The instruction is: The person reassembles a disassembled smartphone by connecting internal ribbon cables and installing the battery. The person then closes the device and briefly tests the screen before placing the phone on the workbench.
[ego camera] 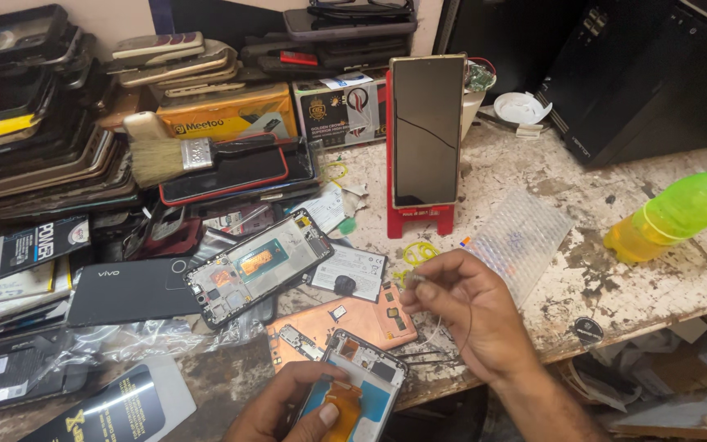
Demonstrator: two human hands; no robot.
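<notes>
Holding opened phone (362, 385) | left hand (288, 409) low | right hand (460, 315) raised, pinching

Opened phone (356, 385), back off, orange flex cable exposed, tilted at bench edge.

even, fairly bright light, soft shadows, sharp focus, slight edge distortion.

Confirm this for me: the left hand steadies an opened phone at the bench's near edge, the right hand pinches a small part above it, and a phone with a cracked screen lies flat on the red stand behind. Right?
Not quite. In the head view the cracked-screen phone stands upright against the red stand, not flat. The rest holds: the left hand steadies the opened phone and the right hand pinches a small part.
</notes>
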